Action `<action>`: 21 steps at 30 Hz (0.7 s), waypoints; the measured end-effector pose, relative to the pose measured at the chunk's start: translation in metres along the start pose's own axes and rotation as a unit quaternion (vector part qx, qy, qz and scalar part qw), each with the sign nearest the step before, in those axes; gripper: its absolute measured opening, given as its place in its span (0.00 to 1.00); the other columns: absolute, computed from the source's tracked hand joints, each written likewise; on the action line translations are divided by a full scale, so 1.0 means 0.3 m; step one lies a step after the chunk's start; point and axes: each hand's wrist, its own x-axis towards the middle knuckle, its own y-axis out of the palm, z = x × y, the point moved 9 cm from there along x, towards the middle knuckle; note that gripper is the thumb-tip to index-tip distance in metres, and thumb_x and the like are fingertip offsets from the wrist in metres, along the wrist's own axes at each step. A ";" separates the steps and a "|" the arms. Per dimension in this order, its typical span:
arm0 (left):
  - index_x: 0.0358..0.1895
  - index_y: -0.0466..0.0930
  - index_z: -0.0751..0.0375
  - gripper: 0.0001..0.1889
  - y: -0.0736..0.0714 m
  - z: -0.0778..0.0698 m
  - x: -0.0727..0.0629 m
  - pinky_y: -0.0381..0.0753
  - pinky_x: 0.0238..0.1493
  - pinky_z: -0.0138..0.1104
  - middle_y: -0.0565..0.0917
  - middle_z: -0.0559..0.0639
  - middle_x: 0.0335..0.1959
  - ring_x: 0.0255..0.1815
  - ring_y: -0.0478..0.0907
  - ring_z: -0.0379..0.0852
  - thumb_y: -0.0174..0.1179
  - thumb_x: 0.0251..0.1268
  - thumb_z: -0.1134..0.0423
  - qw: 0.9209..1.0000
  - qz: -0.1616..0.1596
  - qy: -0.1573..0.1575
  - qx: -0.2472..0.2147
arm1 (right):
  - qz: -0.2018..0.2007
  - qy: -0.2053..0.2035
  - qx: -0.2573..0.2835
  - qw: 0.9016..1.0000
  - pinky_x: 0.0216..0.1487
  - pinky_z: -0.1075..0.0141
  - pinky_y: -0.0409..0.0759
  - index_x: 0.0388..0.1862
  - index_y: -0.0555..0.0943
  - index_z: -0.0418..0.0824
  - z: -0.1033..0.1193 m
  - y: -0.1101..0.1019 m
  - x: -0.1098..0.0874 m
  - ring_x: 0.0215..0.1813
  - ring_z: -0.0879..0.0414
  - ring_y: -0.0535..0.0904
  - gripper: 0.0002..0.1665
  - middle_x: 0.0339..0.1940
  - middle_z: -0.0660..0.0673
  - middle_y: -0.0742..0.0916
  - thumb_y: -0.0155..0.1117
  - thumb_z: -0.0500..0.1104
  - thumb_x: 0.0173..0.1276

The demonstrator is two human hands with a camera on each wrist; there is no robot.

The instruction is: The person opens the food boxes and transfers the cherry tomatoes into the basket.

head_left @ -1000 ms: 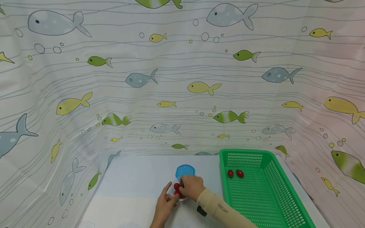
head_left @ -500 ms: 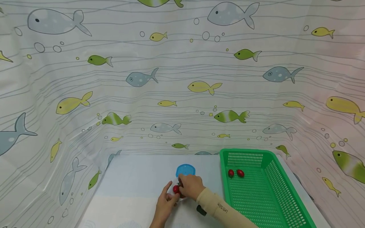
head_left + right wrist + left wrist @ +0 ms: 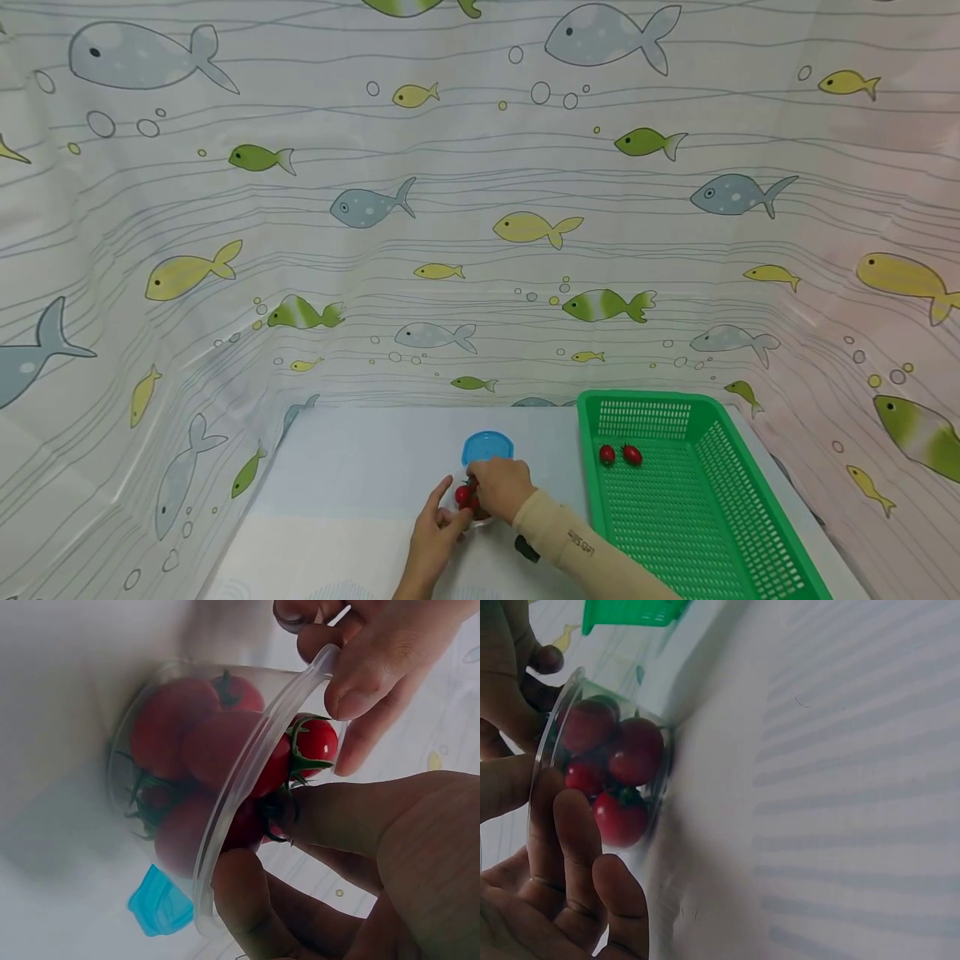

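A clear round plastic tub [image 3: 204, 877] holds several red cherry tomatoes [image 3: 636, 752] with green stems. My left hand [image 3: 437, 527] steadies it, thumb at the rim and other fingers [image 3: 579, 847] curled against the outer wall. Reaching over the mouth of the tub, my right hand [image 3: 504, 490] pinches one tomato [image 3: 247, 825] between thumb and forefinger, just inside the rim. Another tomato [image 3: 313, 746] sits high at the rim, close to the left thumb. In the head view the right hand hides part of the tub.
Just behind the tub lies a blue lid [image 3: 487, 447] on the white table [image 3: 360, 475]. A green plastic basket [image 3: 652, 397] stands on the right, with two cherry tomatoes [image 3: 632, 455] near its far left corner. Fish-patterned sheeting [image 3: 480, 183] surrounds the table.
The tomatoes at the tub's mouth have shifted slightly under my right fingers. My right hand has moved a little while staying over the tub; the left hand keeps its place.
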 end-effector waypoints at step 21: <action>0.78 0.58 0.62 0.39 -0.001 -0.002 -0.001 0.75 0.31 0.35 0.80 0.49 0.26 0.30 0.78 0.47 0.66 0.68 0.59 1.000 0.009 -0.004 -0.005 | 0.007 -0.004 -0.012 1.000 0.36 0.54 0.85 0.45 0.89 0.52 0.006 -0.004 0.011 0.30 0.55 0.85 0.09 0.30 0.53 0.89 0.74 0.47 0.66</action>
